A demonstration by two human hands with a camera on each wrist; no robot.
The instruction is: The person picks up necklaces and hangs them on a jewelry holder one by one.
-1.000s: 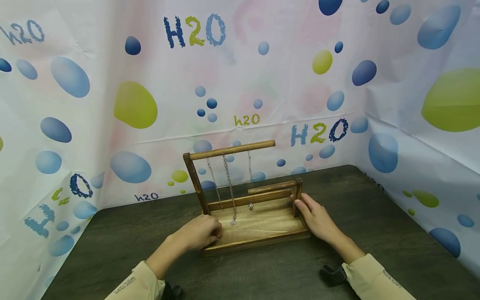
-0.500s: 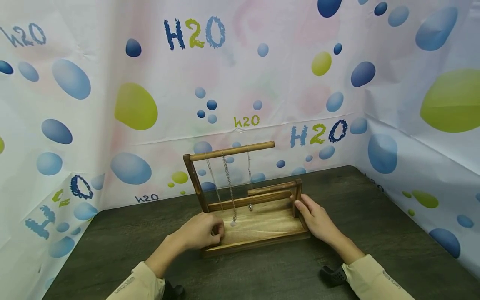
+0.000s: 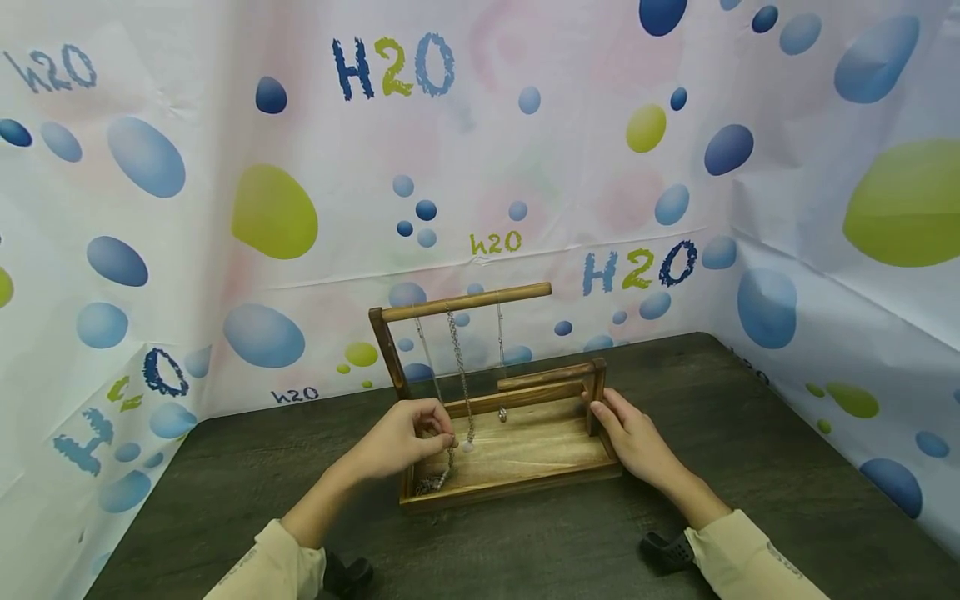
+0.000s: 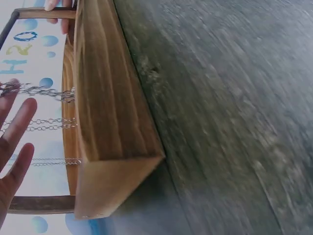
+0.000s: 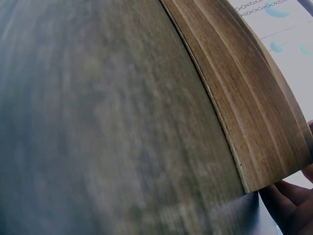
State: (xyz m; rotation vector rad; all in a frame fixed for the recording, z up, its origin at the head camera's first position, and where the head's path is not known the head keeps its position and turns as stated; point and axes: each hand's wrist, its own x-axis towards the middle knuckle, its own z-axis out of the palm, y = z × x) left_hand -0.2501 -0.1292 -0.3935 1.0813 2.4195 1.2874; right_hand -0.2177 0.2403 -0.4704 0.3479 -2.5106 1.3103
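Observation:
A wooden jewelry stand (image 3: 540, 442) with a shallow tray stands on the dark table. My left hand (image 3: 405, 433) is over the tray's left end, pinching a silver chain (image 3: 448, 473) between thumb and fingertip. The chain's lower part lies heaped in the tray's front left corner. From the upper bar (image 3: 517, 293) hang several necklaces; one chain (image 3: 459, 358) ends in a pale pendant (image 3: 468, 447), another in a round silver pendant (image 3: 502, 414). My right hand (image 3: 633, 433) grips the stand's right end by the short post, thumb in front. In the left wrist view, chains (image 4: 44, 93) run beside spread fingers.
A shorter, lower bar (image 3: 547, 375) juts left from the stand's right post. Dark wood-grain table (image 3: 285, 467) surrounds the stand. Behind and at both sides hangs a white curtain (image 3: 570, 167) with blue and green spots. A black strap (image 3: 663, 552) shows near the right sleeve.
My left hand has risen and moved slightly right from the tray's left corner, drawing up one end of the silver chain. The right hand and the stand stay put.

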